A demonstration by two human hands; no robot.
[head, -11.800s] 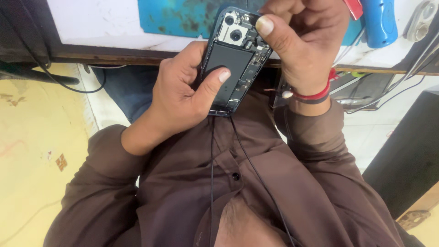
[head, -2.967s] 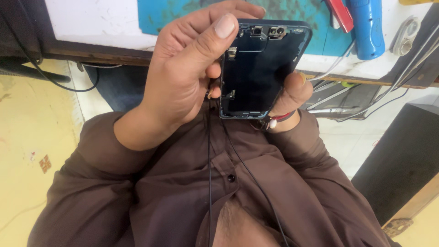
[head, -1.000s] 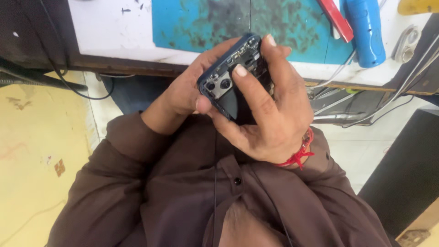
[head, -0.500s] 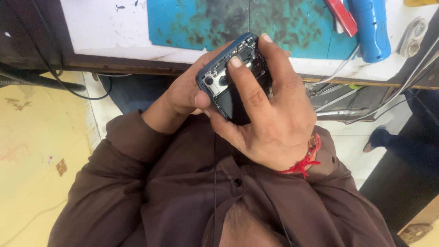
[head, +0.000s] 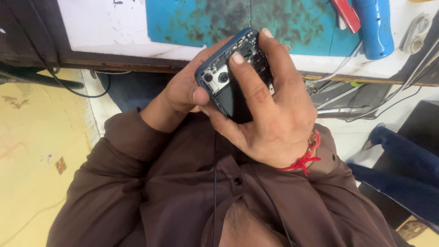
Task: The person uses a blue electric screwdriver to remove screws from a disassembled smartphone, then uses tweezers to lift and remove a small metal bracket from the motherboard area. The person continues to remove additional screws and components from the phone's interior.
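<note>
head view: opened phone point(head: 228, 87) held up near the chest, just off the near edge of the surface point(head: 105, 27). left hand point(head: 183, 91) cups it from behind, fingers wrapped on the frame, probably to steady it. right hand point(head: 270, 119) lies over the front, fingers point(head: 244, 87) clamped across the exposed internals, index tip beside the camera modules. teal mat point(head: 206, 20) and blue tool point(head: 375, 27) far on the surface, cut off at the top. phone's lower half hidden under the right palm; small parts too fine to make out.
</note>
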